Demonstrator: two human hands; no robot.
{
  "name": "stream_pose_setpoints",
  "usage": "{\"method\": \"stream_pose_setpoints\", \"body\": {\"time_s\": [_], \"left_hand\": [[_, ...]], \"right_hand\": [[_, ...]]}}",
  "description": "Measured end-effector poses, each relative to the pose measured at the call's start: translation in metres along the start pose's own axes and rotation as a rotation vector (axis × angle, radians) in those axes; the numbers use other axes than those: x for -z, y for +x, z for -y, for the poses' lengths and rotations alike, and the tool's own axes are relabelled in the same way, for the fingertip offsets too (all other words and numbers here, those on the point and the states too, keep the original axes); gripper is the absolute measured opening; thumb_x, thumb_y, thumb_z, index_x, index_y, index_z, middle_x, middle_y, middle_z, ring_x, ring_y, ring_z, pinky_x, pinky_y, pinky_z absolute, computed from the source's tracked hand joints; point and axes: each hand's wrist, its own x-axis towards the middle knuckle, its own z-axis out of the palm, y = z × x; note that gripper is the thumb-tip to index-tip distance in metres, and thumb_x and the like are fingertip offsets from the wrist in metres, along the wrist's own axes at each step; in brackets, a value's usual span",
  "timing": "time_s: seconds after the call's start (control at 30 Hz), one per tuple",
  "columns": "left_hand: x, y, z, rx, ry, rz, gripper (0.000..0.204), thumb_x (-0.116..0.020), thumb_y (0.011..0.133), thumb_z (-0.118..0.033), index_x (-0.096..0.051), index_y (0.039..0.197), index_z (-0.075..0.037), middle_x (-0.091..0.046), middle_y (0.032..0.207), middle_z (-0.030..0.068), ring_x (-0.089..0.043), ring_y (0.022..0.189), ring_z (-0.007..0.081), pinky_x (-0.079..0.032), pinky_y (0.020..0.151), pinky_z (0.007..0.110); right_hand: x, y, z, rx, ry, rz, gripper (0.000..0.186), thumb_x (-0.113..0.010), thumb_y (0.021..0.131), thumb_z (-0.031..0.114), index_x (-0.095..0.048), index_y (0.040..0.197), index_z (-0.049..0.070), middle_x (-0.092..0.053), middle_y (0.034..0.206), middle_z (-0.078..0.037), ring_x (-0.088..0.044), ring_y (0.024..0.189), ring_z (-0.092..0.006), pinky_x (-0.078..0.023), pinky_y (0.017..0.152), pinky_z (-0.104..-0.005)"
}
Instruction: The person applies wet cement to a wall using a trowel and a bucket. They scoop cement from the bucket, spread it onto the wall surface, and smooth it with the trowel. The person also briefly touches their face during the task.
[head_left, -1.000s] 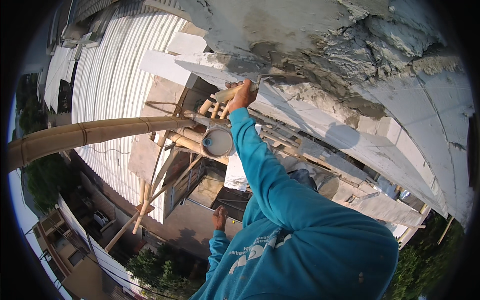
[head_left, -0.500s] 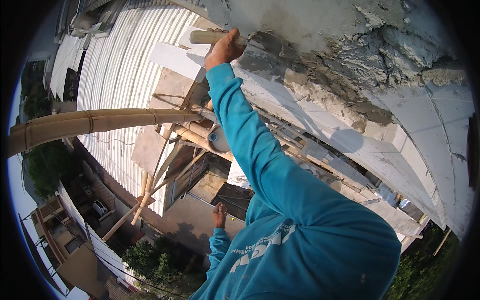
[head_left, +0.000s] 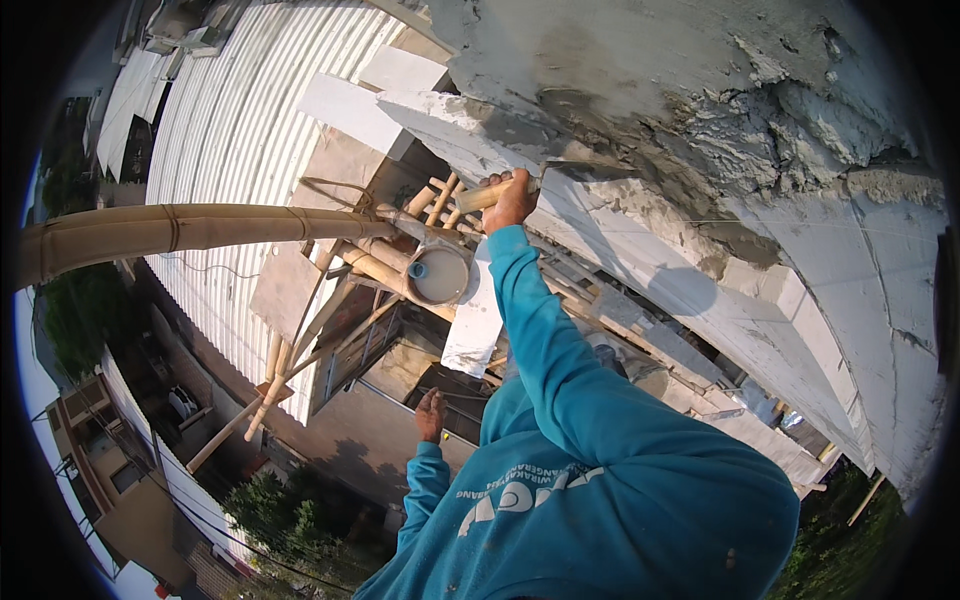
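Note:
My right hand point(head_left: 512, 198) is closed around the pale wooden handle of a trowel point(head_left: 476, 199). The trowel's thin dark blade point(head_left: 592, 168) points right and lies against the lower edge of the rough grey mortar point(head_left: 690, 130) on the wall, above a row of white blocks point(head_left: 590, 225). Lower down, my left hand point(head_left: 431, 415) hangs in the air with its fingers loosely bent and apart, and nothing shows in it. It is nearest a dark tub point(head_left: 455, 400).
A round bucket of greyish liquid point(head_left: 438, 275) stands among the bamboo scaffold poles. A thick bamboo pole point(head_left: 200, 228) crosses at the left. Beyond lies a white corrugated roof point(head_left: 235, 130), and far below are trees point(head_left: 290, 520) and houses.
My right hand and the trowel have moved down and to the right along the wall's lower edge. The bucket, formerly partly behind my sleeve, now shows fully. My left hand shifts slightly.

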Motion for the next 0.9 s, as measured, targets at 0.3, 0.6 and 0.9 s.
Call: {"method": "stream_pose_setpoints", "body": {"time_s": [0.3, 0.6, 0.9], "left_hand": [[0.023, -0.022, 0.007, 0.142, 0.28, 0.012, 0.06, -0.061, 0.092, -0.043, -0.05, 0.133, 0.0, -0.063, 0.117, 0.0143, -0.062, 0.106, 0.0309, -0.052, 0.088, 0.041], [0.034, -0.028, 0.009, 0.153, 0.269, -0.031, 0.058, -0.06, 0.092, -0.04, -0.049, 0.134, 0.0, -0.061, 0.119, 0.0152, -0.06, 0.11, 0.0331, -0.05, 0.089, 0.043], [0.028, -0.007, 0.038, 0.075, 0.209, -0.005, 0.054, -0.063, 0.091, -0.039, -0.054, 0.129, -0.001, -0.065, 0.098, 0.006, -0.064, 0.087, 0.0192, -0.052, 0.073, 0.032]], "right_hand": [[-0.022, -0.005, -0.058, -0.271, 0.049, 0.279, 0.015, -0.055, 0.08, 0.008, -0.041, 0.077, 0.008, -0.041, 0.066, -0.004, -0.044, 0.058, -0.0176, -0.046, 0.056, -0.0363], [-0.152, -0.018, -0.048, -0.074, 0.377, 0.299, 0.018, -0.055, 0.087, 0.018, -0.043, 0.085, 0.004, -0.046, 0.075, -0.005, -0.053, 0.068, -0.02, -0.054, 0.069, -0.035], [-0.166, -0.135, 0.006, -0.113, 0.227, 0.437, 0.025, -0.051, 0.095, 0.027, -0.043, 0.091, 0.004, -0.051, 0.081, -0.007, -0.058, 0.075, -0.0232, -0.054, 0.08, -0.0377]]}}
